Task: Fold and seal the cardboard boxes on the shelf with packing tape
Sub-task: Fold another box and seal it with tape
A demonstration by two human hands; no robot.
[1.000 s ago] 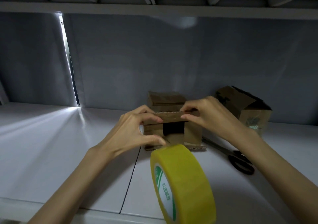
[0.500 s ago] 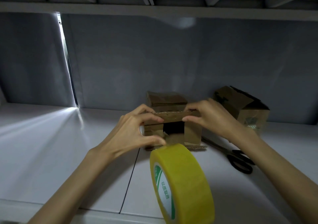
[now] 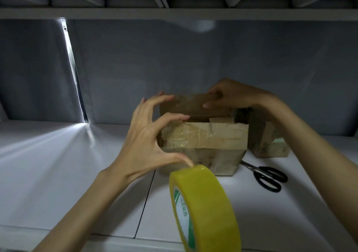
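Nearest the camera, a yellow tape roll (image 3: 203, 209) stands on edge at the front of the white shelf (image 3: 58, 164), untouched. Behind it the left hand (image 3: 149, 135) is spread wide, fingers arched, its fingertips touching the near top edge of the cardboard box (image 3: 205, 143) and gripping nothing. The box sits mid-shelf, its front face crossed with old clear tape. Half a second ago both hands pinched a flap across a smaller-looking box with an open dark gap in front; the box now appears closer and turned, so that a closed taped side faces the camera. The right hand (image 3: 232, 96) grips the far flap (image 3: 195, 104), thumb in front and fingers curled over its top edge, holding it upright. Black scissors (image 3: 269, 176) lie on the shelf just right of the box. A second cardboard box (image 3: 271, 145) stands behind and right, close against the first. Judgement: the top remains open; folding is under way and no fresh tape is applied. Sealing has not begun, and the roll is within easy reach.
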